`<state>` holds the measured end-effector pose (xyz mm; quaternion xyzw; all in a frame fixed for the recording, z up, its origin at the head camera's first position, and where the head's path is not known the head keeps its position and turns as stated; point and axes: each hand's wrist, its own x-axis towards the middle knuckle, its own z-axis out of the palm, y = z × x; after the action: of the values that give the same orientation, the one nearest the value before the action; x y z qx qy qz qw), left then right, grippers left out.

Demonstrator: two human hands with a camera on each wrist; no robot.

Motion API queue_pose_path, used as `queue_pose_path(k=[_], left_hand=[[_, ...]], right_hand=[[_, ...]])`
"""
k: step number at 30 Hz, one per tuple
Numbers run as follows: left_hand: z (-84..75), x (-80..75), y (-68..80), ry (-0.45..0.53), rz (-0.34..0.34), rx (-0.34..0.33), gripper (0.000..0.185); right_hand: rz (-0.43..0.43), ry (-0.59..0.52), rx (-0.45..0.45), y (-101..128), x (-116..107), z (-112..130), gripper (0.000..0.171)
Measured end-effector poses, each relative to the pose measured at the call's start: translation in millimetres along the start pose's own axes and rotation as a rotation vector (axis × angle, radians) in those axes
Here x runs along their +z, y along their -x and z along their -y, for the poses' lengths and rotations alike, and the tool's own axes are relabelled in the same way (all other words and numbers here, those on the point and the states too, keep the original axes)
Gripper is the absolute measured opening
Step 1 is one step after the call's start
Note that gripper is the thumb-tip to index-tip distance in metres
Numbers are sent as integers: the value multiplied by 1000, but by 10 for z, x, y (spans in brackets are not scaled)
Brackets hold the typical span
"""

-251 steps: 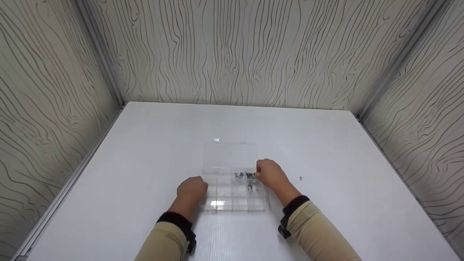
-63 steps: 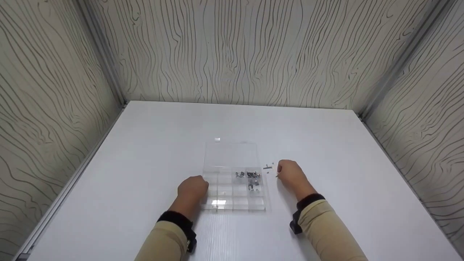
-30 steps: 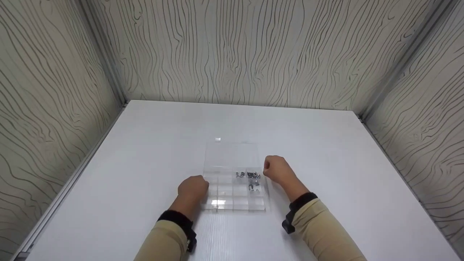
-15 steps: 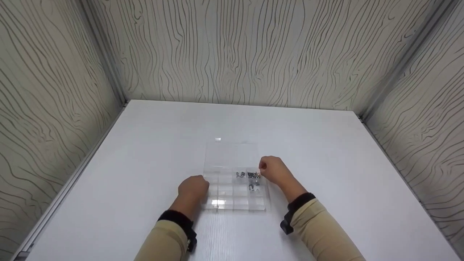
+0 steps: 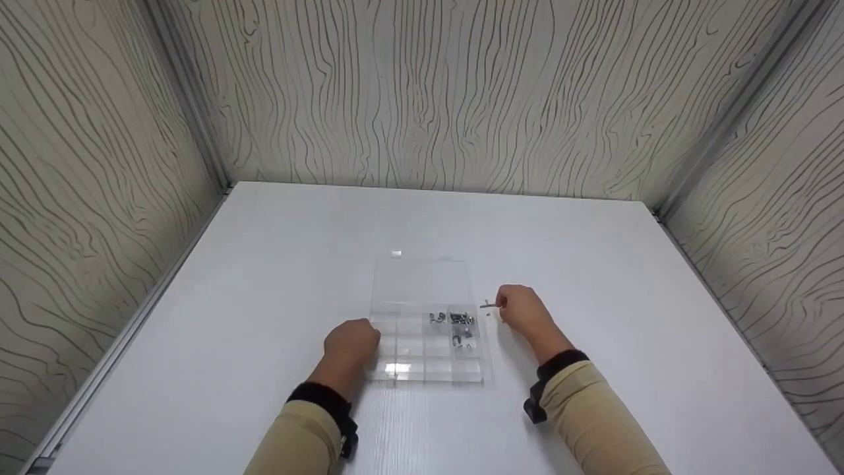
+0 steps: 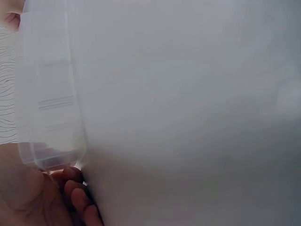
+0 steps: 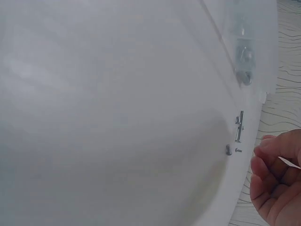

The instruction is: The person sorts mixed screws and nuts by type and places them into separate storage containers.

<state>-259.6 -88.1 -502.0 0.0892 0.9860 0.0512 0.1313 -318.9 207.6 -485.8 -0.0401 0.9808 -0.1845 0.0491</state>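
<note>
A clear plastic compartment box [image 5: 436,368] lies on the table with its lid [image 5: 422,280] folded back. My left hand [image 5: 351,343] grips its left side; in the left wrist view my thumb and curled fingers are at a corner of the box [image 6: 54,113]. Just right of the box, my right hand [image 5: 525,310] hovers with loosely bent fingers, nothing visible between them. Beside those fingers lie several loose metal screws [image 7: 240,126] and a short metal piece [image 7: 228,149]. Screws [image 5: 463,318] fill the far right compartment, with small metal parts [image 5: 437,318] in the one to its left.
A few more metal pieces [image 5: 460,340] sit in the compartment nearer me on the right. The white table [image 5: 297,244] is bounded by wood-grain patterned walls [image 5: 422,99] at the back and both sides.
My right hand has moved from the box's far right compartment to the table on its right, uncovering loose screws there. A lone screw farther right in the oldest frame is gone. My left hand stays put.
</note>
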Motion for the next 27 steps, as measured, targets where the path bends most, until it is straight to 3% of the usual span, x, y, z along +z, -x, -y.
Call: queue_pose_path(k=[7, 21, 27], left_hand=[[0, 7, -12, -15, 10, -1, 13], [5, 19, -34, 6, -13, -12, 14], [7, 33, -41, 31, -4, -35, 18]], right_hand=[[13, 73, -37, 27, 86, -117, 13], [77, 100, 20, 36, 138, -190, 6], [102, 101, 35, 0, 86, -105, 5]])
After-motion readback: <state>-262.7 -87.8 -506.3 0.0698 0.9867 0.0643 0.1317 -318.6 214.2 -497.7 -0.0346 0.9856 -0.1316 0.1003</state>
